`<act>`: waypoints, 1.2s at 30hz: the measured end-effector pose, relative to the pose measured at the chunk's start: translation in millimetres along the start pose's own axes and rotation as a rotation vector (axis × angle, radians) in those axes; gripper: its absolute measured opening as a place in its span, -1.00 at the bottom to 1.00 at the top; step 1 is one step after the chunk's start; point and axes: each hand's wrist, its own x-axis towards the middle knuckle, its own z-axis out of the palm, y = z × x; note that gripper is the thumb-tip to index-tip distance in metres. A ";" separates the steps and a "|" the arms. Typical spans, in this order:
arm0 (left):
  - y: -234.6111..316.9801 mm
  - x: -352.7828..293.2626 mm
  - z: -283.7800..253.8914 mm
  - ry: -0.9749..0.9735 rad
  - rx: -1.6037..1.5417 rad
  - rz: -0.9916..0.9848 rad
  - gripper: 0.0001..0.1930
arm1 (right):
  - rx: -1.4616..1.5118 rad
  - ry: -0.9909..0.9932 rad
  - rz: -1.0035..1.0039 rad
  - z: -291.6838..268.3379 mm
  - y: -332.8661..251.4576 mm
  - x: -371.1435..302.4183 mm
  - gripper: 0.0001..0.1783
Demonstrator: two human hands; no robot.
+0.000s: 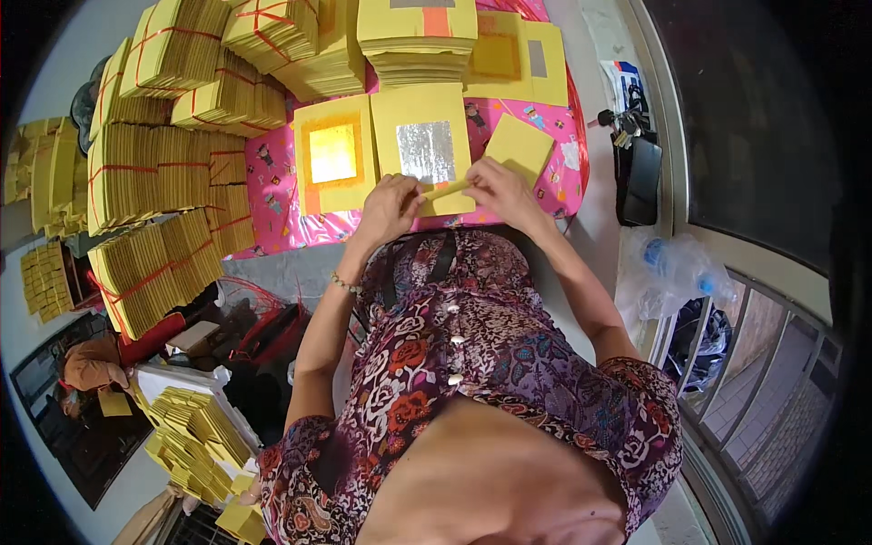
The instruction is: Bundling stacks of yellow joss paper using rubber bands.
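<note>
My left hand [389, 205] and my right hand [498, 191] pinch the two ends of a narrow folded strip of yellow paper [445, 191] just above the near edge of the table. Under the strip lies a yellow sheet with a silver foil square [425, 150]. To its left lies a yellow sheet with a gold foil square [333, 153]. A plain yellow sheet [520, 145] rests just beyond my right hand. All sit on a pink patterned cloth [277, 204].
Bundles of yellow paper tied with red string [154, 173] crowd the left. A tall stack of yellow sheets [418, 41] stands at the back. Keys and a black pouch [636, 168] lie on the right, with plastic bottles in a bag [677, 268]. Folded yellow pieces [195, 436] fill a box at lower left.
</note>
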 end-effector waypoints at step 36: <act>16.0 -8.8 23.9 0.117 0.069 0.021 -0.56 | -0.468 -0.161 -0.329 -5.1 7.6 15.8 -0.61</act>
